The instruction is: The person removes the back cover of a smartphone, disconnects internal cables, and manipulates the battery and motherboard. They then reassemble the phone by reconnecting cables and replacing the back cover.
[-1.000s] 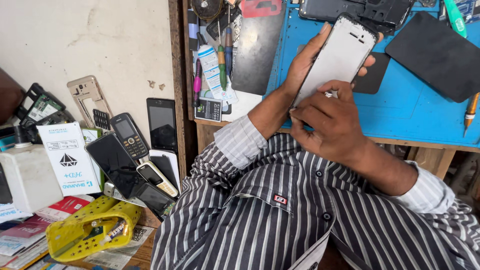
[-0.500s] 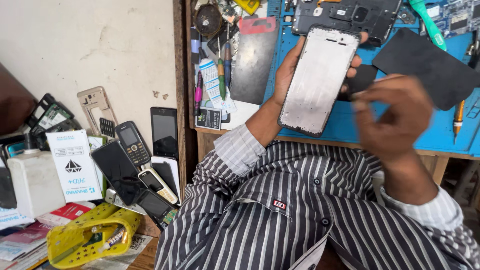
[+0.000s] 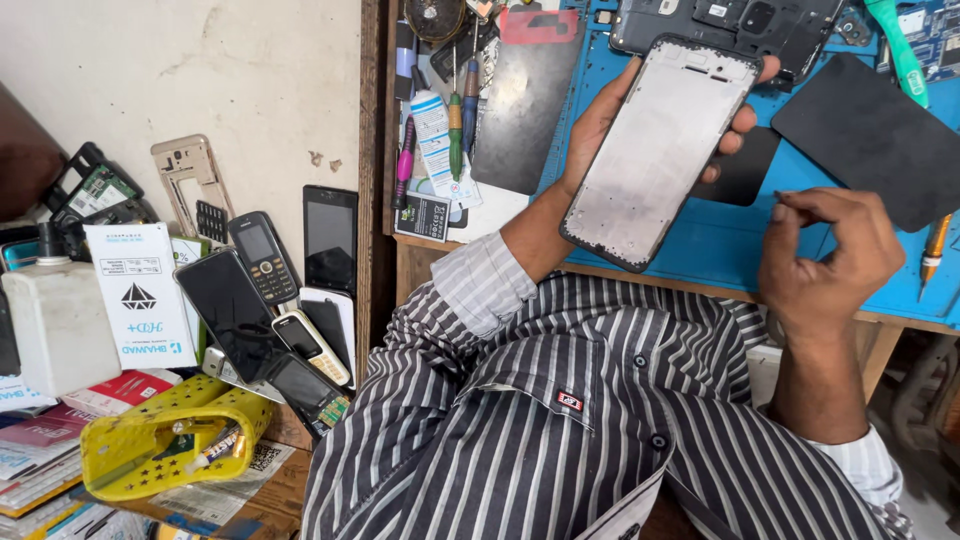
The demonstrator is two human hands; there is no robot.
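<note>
My left hand (image 3: 600, 125) holds a silver-grey phone frame (image 3: 660, 150) upright above the blue work mat (image 3: 720, 245), thumb on its left edge and fingertips curled round its right edge. My right hand (image 3: 830, 260) hovers to the right of the frame and a little lower, apart from it. Its thumb and fingertips are pinched together, and I see nothing between them. My striped shirt fills the lower middle of the view.
On the mat lie two black flat panels (image 3: 870, 135) (image 3: 525, 110), an opened dark phone back (image 3: 730, 25), screwdrivers (image 3: 455, 125) and a green tool (image 3: 900, 50). To the left stand old phones (image 3: 262, 262), a white box (image 3: 140, 295), a white bottle (image 3: 55, 320) and a yellow holder (image 3: 170, 435).
My right hand has left the phone frame and moved right and down, its fingers now pinched. My left hand has tilted the frame and kept hold of it.
</note>
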